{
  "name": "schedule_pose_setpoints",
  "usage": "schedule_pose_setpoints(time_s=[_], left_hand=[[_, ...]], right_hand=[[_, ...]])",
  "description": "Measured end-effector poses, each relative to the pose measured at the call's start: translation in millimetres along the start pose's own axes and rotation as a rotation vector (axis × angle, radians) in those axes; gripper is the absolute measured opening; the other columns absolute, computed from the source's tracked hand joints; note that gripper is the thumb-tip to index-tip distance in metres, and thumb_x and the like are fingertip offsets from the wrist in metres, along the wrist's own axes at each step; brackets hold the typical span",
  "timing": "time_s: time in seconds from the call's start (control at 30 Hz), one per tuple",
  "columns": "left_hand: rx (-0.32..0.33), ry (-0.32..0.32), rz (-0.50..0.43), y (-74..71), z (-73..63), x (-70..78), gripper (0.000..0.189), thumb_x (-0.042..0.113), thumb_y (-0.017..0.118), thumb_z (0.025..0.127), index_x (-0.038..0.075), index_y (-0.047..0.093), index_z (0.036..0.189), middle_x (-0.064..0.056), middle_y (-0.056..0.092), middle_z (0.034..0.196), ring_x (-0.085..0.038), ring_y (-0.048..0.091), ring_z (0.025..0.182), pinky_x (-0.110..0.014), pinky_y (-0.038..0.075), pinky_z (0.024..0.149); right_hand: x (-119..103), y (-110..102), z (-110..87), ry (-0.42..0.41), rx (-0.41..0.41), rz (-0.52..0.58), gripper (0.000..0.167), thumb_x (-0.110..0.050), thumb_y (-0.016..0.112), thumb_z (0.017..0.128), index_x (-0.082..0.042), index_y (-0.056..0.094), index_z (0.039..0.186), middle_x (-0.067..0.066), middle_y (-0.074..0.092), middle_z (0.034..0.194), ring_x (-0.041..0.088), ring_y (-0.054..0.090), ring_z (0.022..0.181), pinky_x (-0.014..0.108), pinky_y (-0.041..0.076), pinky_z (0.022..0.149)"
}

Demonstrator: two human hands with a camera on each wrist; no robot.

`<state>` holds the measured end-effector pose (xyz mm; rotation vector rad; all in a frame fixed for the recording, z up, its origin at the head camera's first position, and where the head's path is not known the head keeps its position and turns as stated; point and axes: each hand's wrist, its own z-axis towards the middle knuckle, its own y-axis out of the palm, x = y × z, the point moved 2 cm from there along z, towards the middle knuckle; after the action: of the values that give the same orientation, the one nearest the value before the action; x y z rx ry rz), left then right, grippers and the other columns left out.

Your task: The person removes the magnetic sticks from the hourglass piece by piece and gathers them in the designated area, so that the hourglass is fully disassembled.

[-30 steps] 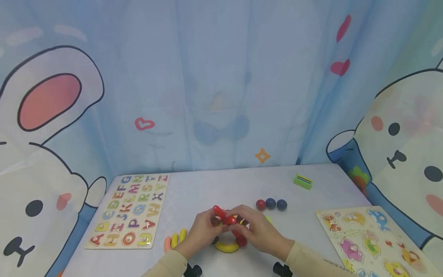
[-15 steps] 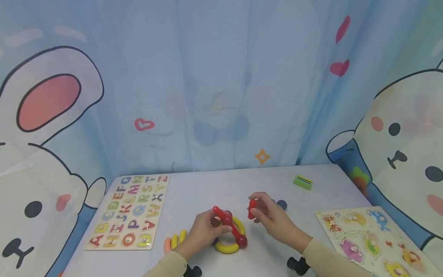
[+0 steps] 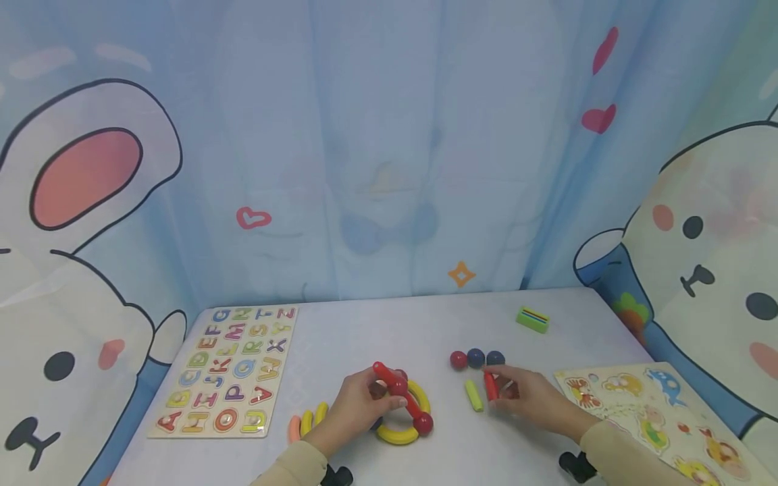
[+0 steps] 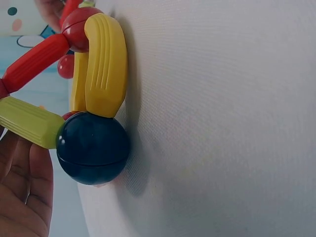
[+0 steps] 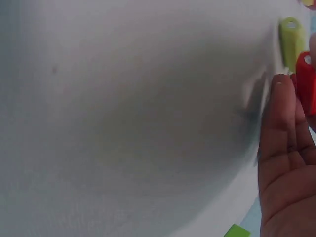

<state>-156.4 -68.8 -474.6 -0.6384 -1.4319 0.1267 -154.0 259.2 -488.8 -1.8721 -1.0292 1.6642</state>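
In the head view, my left hand (image 3: 358, 408) holds a toy frame of magnetic rods and balls at its upper part. Curved yellow rods (image 3: 398, 436) form its ring-shaped base, with red rods (image 3: 413, 406) and red balls (image 3: 423, 423) above. The left wrist view shows its blue ball (image 4: 93, 148) and a slanting green rod (image 4: 30, 122) beside my fingers. Further right, my right hand (image 3: 535, 399) pinches a short red rod (image 3: 491, 387) between thumb and fingers. It is close beside a loose yellow-green rod (image 3: 474, 395) on the table.
Behind the right hand, a red ball (image 3: 458, 360) and two blue balls (image 3: 476, 358) stand in a row. Curved rods (image 3: 306, 422) lie left of the frame. A letter board (image 3: 225, 371), an animal puzzle board (image 3: 662, 418) and a green striped block (image 3: 532, 319) lie around.
My right hand has left the frame, carrying the red rod rightward to beside the yellow-green rod, which is visible again. The left hand has stayed on the frame.
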Motion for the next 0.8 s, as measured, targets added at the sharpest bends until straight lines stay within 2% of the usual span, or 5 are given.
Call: schedule_pose_setpoints(time_s=[0.1,0.23,0.57,0.8], left_hand=[[0.0,-0.003,-0.007,0.0,-0.5,-0.1,0.043,0.036,0.086,0.078,0.018,0.068,0.113,0.008,0.067,0.088,-0.013,0.058,0.076,-0.026,0.052,0.062],[-0.008,-0.006,-0.017,-0.2,-0.9,0.1,0.043,0.036,0.086,0.078,0.018,0.068,0.114,0.008,0.067,0.087,-0.013,0.058,0.076,-0.027,0.052,0.061],[-0.018,-0.002,-0.02,-1.4,-1.7,-0.2,0.044,0.031,0.086,0.079,0.019,0.068,0.117,0.009,0.067,0.093,-0.013,0.06,0.077,-0.027,0.054,0.062],[-0.037,0.003,-0.018,-1.5,-0.7,-1.4,0.045,0.033,0.085,0.08,0.017,0.069,0.119,0.01,0.069,0.096,-0.012,0.061,0.081,-0.027,0.055,0.068]], right_hand=[[3.9,3.7,3.5,-0.018,-0.032,-0.076,0.067,-0.026,0.088,0.073,-0.021,0.062,0.135,-0.006,0.059,0.093,0.015,0.052,0.083,0.029,0.049,0.068],[4.3,6.5,7.0,-0.032,-0.042,-0.11,0.069,-0.03,0.089,0.073,-0.021,0.061,0.135,-0.006,0.056,0.09,0.015,0.05,0.081,0.03,0.046,0.064],[5.4,8.5,8.1,-0.029,-0.074,-0.09,0.069,-0.024,0.09,0.072,-0.023,0.061,0.134,-0.005,0.057,0.093,0.015,0.051,0.078,0.029,0.047,0.063],[6.0,8.8,8.0,-0.026,-0.077,-0.08,0.075,-0.024,0.091,0.07,-0.021,0.059,0.138,-0.004,0.055,0.092,0.015,0.052,0.077,0.027,0.047,0.062]])
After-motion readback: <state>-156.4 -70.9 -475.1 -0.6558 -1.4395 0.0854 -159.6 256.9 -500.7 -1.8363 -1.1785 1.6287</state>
